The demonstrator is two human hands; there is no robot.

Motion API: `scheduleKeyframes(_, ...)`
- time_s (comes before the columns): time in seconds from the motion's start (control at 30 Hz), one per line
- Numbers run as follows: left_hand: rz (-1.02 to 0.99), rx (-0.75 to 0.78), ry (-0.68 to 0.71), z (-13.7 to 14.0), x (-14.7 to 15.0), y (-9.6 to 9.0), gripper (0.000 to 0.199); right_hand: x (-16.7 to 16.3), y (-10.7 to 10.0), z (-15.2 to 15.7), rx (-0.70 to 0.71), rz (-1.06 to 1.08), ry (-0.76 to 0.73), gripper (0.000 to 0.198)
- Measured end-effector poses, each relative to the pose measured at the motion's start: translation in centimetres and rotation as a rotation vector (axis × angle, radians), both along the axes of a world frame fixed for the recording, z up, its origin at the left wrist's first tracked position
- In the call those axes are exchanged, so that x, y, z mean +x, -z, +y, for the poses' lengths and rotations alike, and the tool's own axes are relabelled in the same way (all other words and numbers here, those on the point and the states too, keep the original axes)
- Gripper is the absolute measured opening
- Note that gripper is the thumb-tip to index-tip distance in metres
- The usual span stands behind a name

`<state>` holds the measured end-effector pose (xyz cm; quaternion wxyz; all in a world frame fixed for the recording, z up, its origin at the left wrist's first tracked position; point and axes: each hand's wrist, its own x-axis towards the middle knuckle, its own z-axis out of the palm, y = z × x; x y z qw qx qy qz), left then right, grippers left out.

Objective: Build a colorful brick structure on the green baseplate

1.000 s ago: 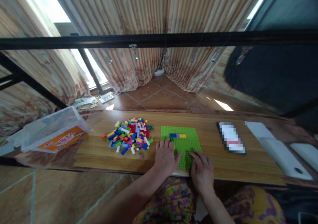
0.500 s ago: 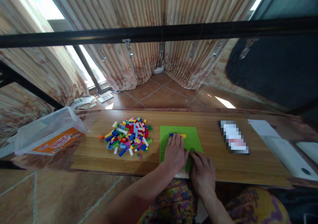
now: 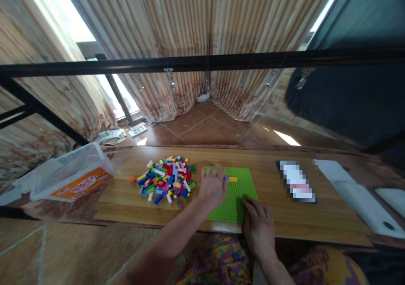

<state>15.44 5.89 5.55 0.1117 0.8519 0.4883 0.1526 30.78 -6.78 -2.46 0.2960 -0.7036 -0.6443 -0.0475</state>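
Observation:
A green studded baseplate [image 3: 232, 211] lies on the wooden board. On its upper part a yellow toy brick [image 3: 233, 179] sits beside a blue-purple brick [image 3: 225, 178], which my left hand partly covers. My left hand [image 3: 214, 188] is over the plate's left side, fingers forward and slightly apart; I see nothing held in it. At the plate's lower right corner, my right hand [image 3: 260, 219] grips the edge with its fingertips on the studs. Left of the plate is a pile of mixed toy bricks [image 3: 167, 177].
A clear plastic box [image 3: 72, 173] with an orange label stands at the far left. To the right lies a phone [image 3: 297, 181] with a blurred screen, then white objects [image 3: 368, 202]. A black metal bar [image 3: 190, 63] crosses beyond the board, in front of curtains.
My left hand has moved left off the bricks, so the yellow one shows more fully. My right hand stays at the plate's corner. The view has tilted up slightly.

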Motion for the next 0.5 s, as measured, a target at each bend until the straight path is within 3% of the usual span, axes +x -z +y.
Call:
scheduleKeyframes(0.13, 0.150, 0.040, -0.147, 3.4, -3.7, -1.5, 0.041, -0.1, -0.1, 0.1, 0.006, 0.011, 0.016, 0.036)
scheduleKeyframes(0.27, 0.178, 0.004, -0.169, 5.5, -6.3, -1.4, 0.032, -0.1, -0.2, 0.2, 0.015, 0.005, 0.017, 0.035)
scheduleKeyframes(0.5, 0.080, -0.048, -0.170, 4.4, -5.9, -2.4, 0.026, -0.3, -0.6, 0.1, -0.003, 0.012, 0.011, 0.034)
